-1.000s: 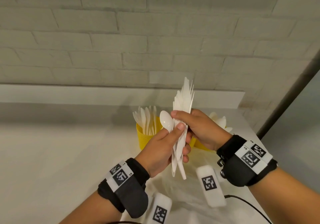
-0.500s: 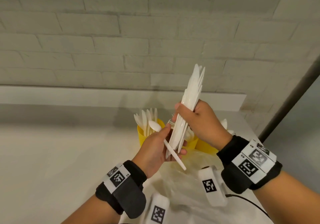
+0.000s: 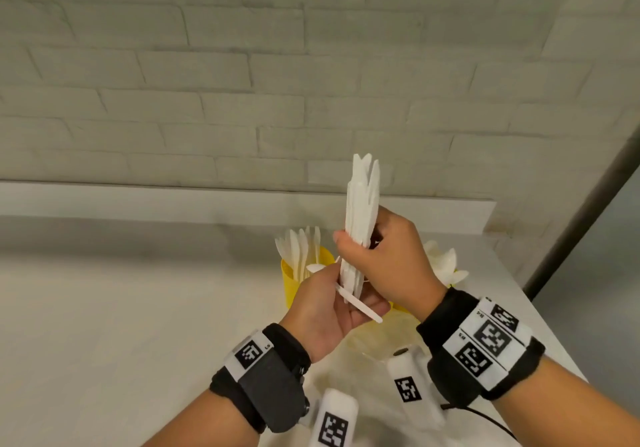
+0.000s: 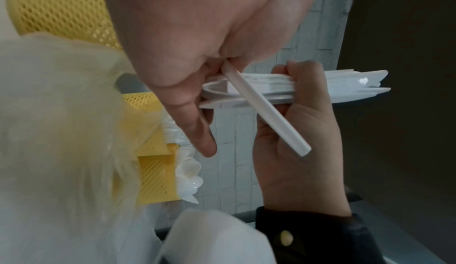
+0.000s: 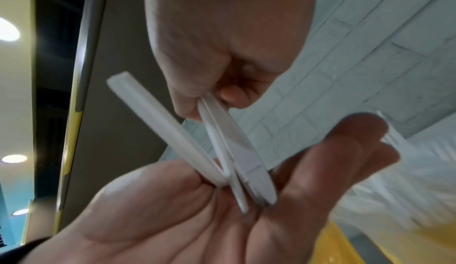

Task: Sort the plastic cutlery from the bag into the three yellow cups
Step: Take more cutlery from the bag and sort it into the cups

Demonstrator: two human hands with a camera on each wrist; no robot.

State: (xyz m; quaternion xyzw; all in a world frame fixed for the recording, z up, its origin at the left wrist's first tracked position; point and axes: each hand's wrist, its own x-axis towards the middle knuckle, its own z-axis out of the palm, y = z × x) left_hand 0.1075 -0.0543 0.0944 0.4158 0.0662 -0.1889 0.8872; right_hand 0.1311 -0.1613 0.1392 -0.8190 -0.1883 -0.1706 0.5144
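Note:
My right hand (image 3: 356, 244) grips an upright bundle of white plastic cutlery (image 3: 362, 204) above the cups. My left hand (image 3: 330, 275), just below and left of it, pinches one white spoon (image 3: 360, 306). The spoon's bowl points left and its handle sticks out to the lower right across the bundle's lower end. In the left wrist view the spoon handle (image 4: 269, 112) crosses the bundle (image 4: 345, 87). A yellow mesh cup (image 3: 289, 284) with several white pieces stands behind my left hand. Another cup's spoons (image 3: 445, 266) show right of my right hand. The crumpled clear bag (image 3: 367, 346) lies under the hands.
Two white tagged blocks (image 3: 334, 422) (image 3: 412, 387) lie at the near edge with a black cable (image 3: 485, 419). A white brick wall and ledge (image 3: 138, 200) back the white table (image 3: 121, 325), whose right edge runs close beside my right arm.
My left hand has drawn the spoon down out of the bundle and tipped it sideways, bowl to the left. My right hand has kept its grip on the bundle and lifted it slightly.

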